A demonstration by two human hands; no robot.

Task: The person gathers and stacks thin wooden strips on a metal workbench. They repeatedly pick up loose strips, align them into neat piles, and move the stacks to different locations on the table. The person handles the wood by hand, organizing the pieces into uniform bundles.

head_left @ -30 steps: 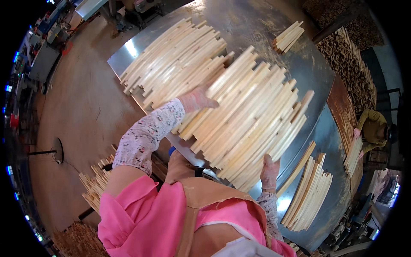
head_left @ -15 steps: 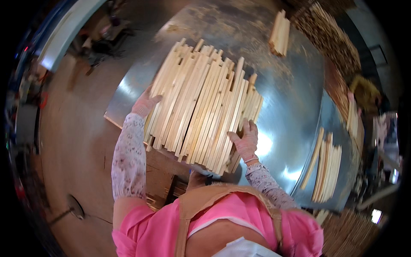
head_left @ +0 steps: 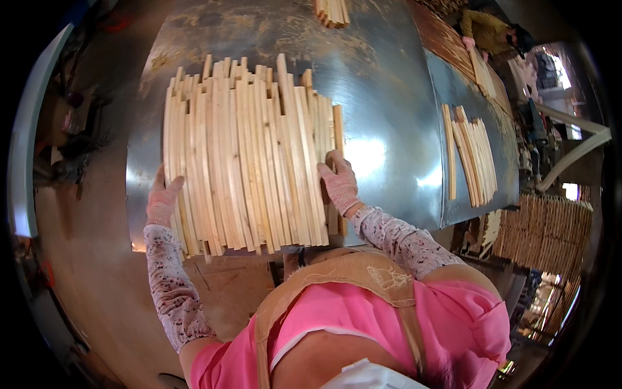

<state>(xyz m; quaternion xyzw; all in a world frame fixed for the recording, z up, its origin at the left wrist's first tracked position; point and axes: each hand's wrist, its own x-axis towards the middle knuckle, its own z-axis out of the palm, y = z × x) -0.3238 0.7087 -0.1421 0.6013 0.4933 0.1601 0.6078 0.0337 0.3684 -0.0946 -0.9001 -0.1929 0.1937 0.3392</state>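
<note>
so compared with a second ago the big change is the wooden sticks: back then there were two separate slanted batches, one lying off to the left and one between the hands, and now it's a single wide spread on the metal desk. half a second ago that spread was leaning to the right at the far end, now the sticks run pretty much straight away from the person, and the whole view has swung round too. the left grip is at the left edge of the spread, thumb and fingers apart, with the thumb over the outermost sticks. the right grip is on the opposite edge, also spread, thumb toward the sticks, and one darker stick runs along that side, partly hidden by the hand. so the sticks lie between the two grips, most of their length reaching past the hands, near ends about level with the desk's near edge, far ends super uneven. a small bundle sits farther up the desk, and another stack lies well over to the right.
</note>
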